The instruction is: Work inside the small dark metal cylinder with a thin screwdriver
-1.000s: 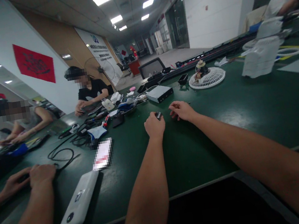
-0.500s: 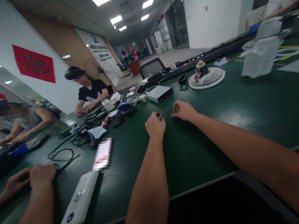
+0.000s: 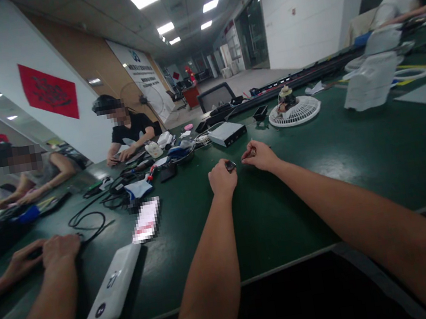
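Observation:
My left hand (image 3: 222,179) is closed around a small dark piece with a shiny metal look (image 3: 231,166), which pokes out past the thumb; its kind is too small to make out. Just to the right, my right hand (image 3: 263,155) pinches a small brownish, copper-coloured part (image 3: 251,152), mostly covered by the fingers. A narrow gap separates the two hands, both low over the green table (image 3: 286,212). Beyond them lies a silver box-shaped device (image 3: 228,133) with a dark front.
A white fan grille with a motor (image 3: 294,110) lies at the back right, near a plastic-wrapped item (image 3: 372,80). Cables and tools (image 3: 124,187) crowd the left. A white oblong device (image 3: 114,288) and a lit phone (image 3: 146,219) lie by a co-worker's hands (image 3: 55,252).
My left hand has shifted slightly right, and my right hand slightly left and up, narrowing the gap. The dark piece in my left hand has turned a little.

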The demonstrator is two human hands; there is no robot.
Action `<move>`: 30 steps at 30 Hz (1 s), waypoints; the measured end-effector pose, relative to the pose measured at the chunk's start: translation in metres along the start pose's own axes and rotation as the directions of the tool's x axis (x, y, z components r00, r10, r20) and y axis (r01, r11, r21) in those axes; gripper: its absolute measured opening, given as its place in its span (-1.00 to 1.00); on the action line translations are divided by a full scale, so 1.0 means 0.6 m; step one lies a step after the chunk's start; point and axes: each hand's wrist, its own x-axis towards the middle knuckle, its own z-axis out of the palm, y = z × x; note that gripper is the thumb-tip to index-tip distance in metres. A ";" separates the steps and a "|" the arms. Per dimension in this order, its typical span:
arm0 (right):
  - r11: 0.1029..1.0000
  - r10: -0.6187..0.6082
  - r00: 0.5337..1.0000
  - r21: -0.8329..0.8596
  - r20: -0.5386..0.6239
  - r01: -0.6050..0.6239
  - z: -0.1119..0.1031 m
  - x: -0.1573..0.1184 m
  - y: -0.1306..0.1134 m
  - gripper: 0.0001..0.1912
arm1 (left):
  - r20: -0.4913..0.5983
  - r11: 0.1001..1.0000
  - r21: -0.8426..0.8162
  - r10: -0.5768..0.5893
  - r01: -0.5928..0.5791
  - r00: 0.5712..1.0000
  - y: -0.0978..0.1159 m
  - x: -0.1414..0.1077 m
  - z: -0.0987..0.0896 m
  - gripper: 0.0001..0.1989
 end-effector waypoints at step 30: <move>0.986 0.089 0.995 0.134 0.047 -0.095 0.009 -0.002 -0.013 -0.69 | -0.068 0.971 -0.190 0.137 -0.148 0.988 -0.001 0.003 0.008 -0.73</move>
